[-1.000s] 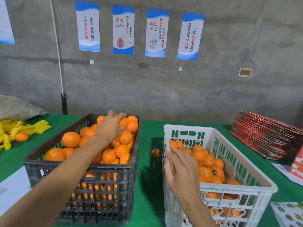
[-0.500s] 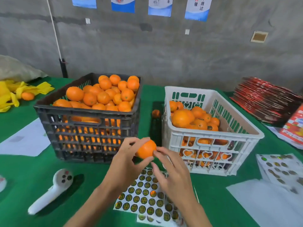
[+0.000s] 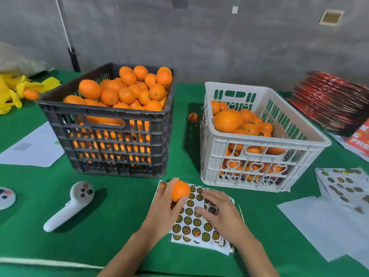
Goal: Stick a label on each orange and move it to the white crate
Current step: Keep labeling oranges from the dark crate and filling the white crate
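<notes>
My left hand (image 3: 164, 206) grips a small orange (image 3: 180, 190) just above the label sheet (image 3: 196, 224), which lies on the green table in front of the crates. My right hand (image 3: 216, 211) lies on the sheet with its fingertips down on the round labels; whether it pinches one I cannot tell. The black crate (image 3: 111, 136) at the left is heaped with oranges. The white crate (image 3: 257, 156) at the right holds several oranges, some with labels.
A white controller (image 3: 69, 204) lies left of the sheet, a second one (image 3: 6, 196) at the left edge. More label sheets (image 3: 345, 184) and white papers (image 3: 327, 222) lie at the right. A loose orange (image 3: 192, 117) sits between the crates. Red cartons (image 3: 331, 100) are stacked far right.
My left hand took an orange from the black crate and brought it down over the label sheet. My right hand left the white crate's rim and dropped onto the sheet.
</notes>
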Action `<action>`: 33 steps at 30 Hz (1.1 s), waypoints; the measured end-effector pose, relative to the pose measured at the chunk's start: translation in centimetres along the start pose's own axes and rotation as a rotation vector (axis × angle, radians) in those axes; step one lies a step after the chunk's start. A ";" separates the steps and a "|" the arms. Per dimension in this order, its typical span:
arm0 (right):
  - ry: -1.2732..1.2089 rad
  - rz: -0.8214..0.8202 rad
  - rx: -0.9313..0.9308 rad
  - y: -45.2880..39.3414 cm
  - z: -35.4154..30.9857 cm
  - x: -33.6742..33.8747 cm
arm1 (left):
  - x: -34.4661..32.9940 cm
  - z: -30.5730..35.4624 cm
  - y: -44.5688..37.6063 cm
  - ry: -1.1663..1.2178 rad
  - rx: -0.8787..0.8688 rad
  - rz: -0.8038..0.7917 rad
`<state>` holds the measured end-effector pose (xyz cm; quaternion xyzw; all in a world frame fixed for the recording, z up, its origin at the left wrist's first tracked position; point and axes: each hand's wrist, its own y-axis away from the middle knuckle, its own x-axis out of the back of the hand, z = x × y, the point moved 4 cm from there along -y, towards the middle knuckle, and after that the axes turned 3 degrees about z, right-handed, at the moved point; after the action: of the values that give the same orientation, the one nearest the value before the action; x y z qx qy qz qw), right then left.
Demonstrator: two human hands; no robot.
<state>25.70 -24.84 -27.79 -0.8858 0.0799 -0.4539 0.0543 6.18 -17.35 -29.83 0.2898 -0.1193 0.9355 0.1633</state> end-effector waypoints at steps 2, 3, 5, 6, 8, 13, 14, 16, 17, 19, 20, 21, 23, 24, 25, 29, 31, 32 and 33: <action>0.039 -0.008 0.028 -0.9 0.1 0.1 | 0.0 -0.2 0.3 0.025 -0.027 -0.022; 0.058 -0.021 0.048 -1.4 0.1 0.1 | 0.1 -0.3 0.3 0.041 -0.036 -0.025; 0.082 -0.059 0.078 -2.3 0.4 0.2 | 0.1 -0.4 0.4 0.056 -0.044 -0.025; 0.096 -0.077 0.087 -2.7 0.5 0.3 | 0.1 -0.4 0.3 0.063 -0.043 -0.023; 0.119 -0.102 0.111 -3.2 0.5 0.3 | 0.1 -0.5 0.3 0.076 -0.033 -0.021; -0.048 -0.032 0.099 -4.0 0.8 0.3 | 0.2 -0.6 0.4 0.081 -0.031 -0.021; -0.109 -0.019 0.071 -4.1 0.9 0.3 | 0.2 -0.6 0.4 0.082 -0.038 -0.023; -0.208 -0.012 0.012 -4.2 0.9 0.1 | 0.2 -0.7 0.4 0.091 -0.039 -0.024; -0.264 -0.012 -0.023 -4.4 0.8 0.0 | 0.2 -0.7 0.4 0.097 -0.041 -0.023; -0.367 -0.002 -0.103 -4.5 0.7 0.0 | 0.2 -0.6 0.4 0.105 -0.043 -0.023; -0.400 0.019 -0.140 -4.5 0.6 0.1 | 0.2 -0.6 0.4 0.106 -0.038 -0.022; -0.422 0.059 -0.172 -4.5 0.4 0.2 | 0.3 -0.6 0.4 0.110 -0.026 -0.021; -0.441 0.183 -0.188 -4.4 -0.4 0.5 | 0.4 -0.4 0.4 0.138 0.004 -0.008; -0.444 0.241 -0.164 -4.3 -1.2 0.6 | 0.6 -0.1 0.3 0.166 0.015 0.004; -0.447 0.286 -0.123 -4.2 -2.2 0.8 | 0.8 0.2 0.2 0.205 0.020 0.016; -0.511 0.407 0.012 -4.4 -6.6 2.2 | 2.5 2.8 -0.5 0.371 -0.008 0.080; -0.624 0.432 0.030 -4.6 -8.4 3.7 | 3.8 4.6 -1.1 0.446 -0.049 0.106; -0.666 0.438 0.050 -4.8 -9.1 4.5 | 4.5 5.7 -1.6 0.474 -0.074 0.112; -0.667 0.449 0.087 -4.9 -9.7 5.5 | 5.2 6.7 -2.2 0.501 -0.096 0.113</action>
<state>21.41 -21.29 -16.91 -0.9420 0.2298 -0.1215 0.2125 6.34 -16.28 -21.12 0.0340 -0.1354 0.9790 0.1485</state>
